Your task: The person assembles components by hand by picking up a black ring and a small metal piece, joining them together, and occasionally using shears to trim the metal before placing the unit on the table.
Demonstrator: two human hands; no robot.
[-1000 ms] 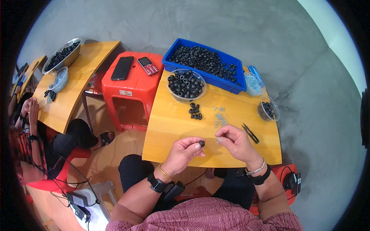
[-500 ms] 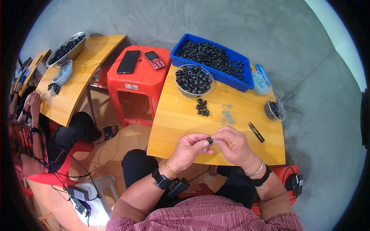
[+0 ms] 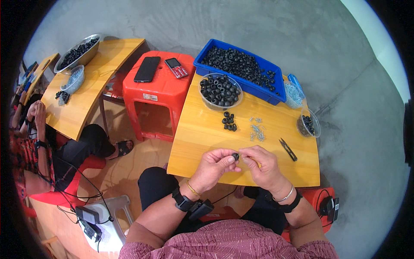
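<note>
Over the near edge of the table, my left hand (image 3: 217, 166) pinches a small round black part (image 3: 235, 156) between thumb and fingers. Close against it, my right hand (image 3: 261, 162) has its thumb and forefinger pressed together; what they hold is too small to make out. Beyond the hands lie a few loose black parts (image 3: 229, 121) and a scatter of tiny silvery pieces (image 3: 258, 133). Black thread snips (image 3: 288, 150) rest to the right of my right hand. A clear round tub (image 3: 202, 98) full of black parts stands farther back.
At the table's back is a blue tray (image 3: 276, 100) of black parts. Tubs of silvery pieces (image 3: 294, 95) and black parts (image 3: 308, 123) line the right edge. A red stool (image 3: 160, 86) with two phones adjoins on the left. A co-worker's hands (image 3: 38, 113) are at another table.
The view has shifted slightly, moving the scene a little to the right. My left hand keeps hold of the black part; my right fingers stay beside it, moved very slightly.
</note>
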